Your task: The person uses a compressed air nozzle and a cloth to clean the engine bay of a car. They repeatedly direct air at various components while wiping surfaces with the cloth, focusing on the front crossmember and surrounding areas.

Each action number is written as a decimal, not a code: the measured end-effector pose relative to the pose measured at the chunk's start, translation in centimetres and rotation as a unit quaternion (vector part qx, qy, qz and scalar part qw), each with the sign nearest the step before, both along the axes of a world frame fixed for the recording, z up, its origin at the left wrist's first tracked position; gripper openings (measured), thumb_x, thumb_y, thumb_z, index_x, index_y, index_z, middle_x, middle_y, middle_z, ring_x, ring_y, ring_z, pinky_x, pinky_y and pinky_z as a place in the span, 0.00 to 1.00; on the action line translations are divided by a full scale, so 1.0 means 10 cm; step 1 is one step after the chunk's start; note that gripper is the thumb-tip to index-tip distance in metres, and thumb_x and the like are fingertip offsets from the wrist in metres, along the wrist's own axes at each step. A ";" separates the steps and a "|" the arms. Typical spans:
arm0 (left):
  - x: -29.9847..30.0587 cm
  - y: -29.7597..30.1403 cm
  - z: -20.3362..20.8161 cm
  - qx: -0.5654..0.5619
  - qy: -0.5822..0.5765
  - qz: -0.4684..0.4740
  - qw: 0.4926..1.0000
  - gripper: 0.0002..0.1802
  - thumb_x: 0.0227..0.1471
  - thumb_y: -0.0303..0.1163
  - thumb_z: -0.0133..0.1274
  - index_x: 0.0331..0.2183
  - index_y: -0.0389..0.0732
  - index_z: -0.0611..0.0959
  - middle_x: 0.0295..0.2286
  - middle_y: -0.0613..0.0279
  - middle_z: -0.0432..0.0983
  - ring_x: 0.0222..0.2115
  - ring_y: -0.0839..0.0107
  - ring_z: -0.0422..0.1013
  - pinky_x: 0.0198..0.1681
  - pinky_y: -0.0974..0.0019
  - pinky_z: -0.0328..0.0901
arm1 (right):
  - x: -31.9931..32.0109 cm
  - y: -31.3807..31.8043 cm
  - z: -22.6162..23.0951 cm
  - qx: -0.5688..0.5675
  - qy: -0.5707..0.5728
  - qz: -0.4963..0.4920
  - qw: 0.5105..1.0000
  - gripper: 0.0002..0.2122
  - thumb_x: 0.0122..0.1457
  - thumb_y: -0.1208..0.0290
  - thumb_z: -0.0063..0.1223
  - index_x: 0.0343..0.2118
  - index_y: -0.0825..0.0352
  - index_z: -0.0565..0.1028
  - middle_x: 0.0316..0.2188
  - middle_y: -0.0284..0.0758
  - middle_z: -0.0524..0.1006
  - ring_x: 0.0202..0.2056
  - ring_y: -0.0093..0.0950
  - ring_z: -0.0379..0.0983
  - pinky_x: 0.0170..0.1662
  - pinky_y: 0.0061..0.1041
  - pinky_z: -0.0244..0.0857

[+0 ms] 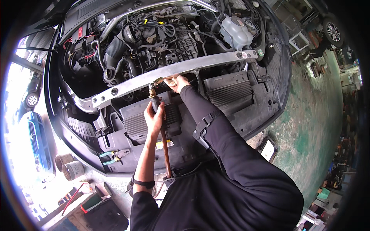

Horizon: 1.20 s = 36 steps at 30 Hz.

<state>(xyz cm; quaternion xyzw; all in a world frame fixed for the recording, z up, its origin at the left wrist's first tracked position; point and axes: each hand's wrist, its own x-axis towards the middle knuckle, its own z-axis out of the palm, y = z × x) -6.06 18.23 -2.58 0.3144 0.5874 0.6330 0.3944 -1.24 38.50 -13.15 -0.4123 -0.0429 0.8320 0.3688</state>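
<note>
Left hand (pixel 155 117) grips tool (pixel 153 94); right hand (pixel 178 83) (seemingly) touching it.

Black top (pixel 231 192), buckled forearm strap (pixel 206 122)

This is a car repair workshop: an engine (pixel 165 43) lies exposed, with a tool (pixel 153 103) on a hose (pixel 165 148) and pliers (pixel 117 155) on the person's side of it. Left of the engine stand a blue car (pixel 36 142) and buckets (pixel 72 169); right of it are a stained floor (pixel 308 127) and a wheel (pixel 333 31).
</note>
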 end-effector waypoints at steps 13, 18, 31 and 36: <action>0.00 0.01 0.03 -0.013 -0.008 0.006 1.000 0.08 0.53 0.29 0.51 0.33 0.35 0.73 0.15 0.69 0.65 0.12 0.82 0.61 0.14 0.76 0.56 | 0.16 0.14 -0.02 -0.109 -0.034 0.105 0.988 0.12 0.58 0.57 0.42 0.37 0.58 0.72 0.33 0.28 0.75 0.35 0.25 0.71 0.37 0.29 0.66; -0.03 0.00 0.00 -0.002 -0.024 -0.008 1.000 0.06 0.52 0.29 0.51 0.29 0.36 0.73 0.16 0.69 0.65 0.12 0.81 0.61 0.14 0.76 0.56 | 0.16 0.19 -0.30 -0.068 0.073 0.078 0.992 0.08 0.57 0.68 0.40 0.34 0.63 0.70 0.28 0.31 0.73 0.22 0.24 0.71 0.22 0.21 0.68; -0.08 -0.05 -0.01 -0.029 -0.148 0.067 0.986 0.09 0.54 0.33 0.48 0.33 0.37 0.72 0.18 0.65 0.65 0.11 0.78 0.60 0.12 0.75 0.55 | -0.29 -0.45 -0.07 0.011 -0.109 -0.170 0.979 0.05 0.50 0.71 0.46 0.26 0.67 0.71 0.25 0.36 0.73 0.27 0.28 0.73 0.28 0.27 0.66; -0.05 -0.03 -0.04 -0.056 -0.112 0.073 0.989 0.11 0.55 0.36 0.47 0.34 0.38 0.71 0.19 0.66 0.64 0.12 0.79 0.58 0.11 0.76 0.53 | -0.26 -0.48 0.09 -0.004 0.008 -0.145 0.989 0.08 0.57 0.67 0.44 0.36 0.63 0.71 0.32 0.31 0.74 0.32 0.24 0.71 0.36 0.25 0.65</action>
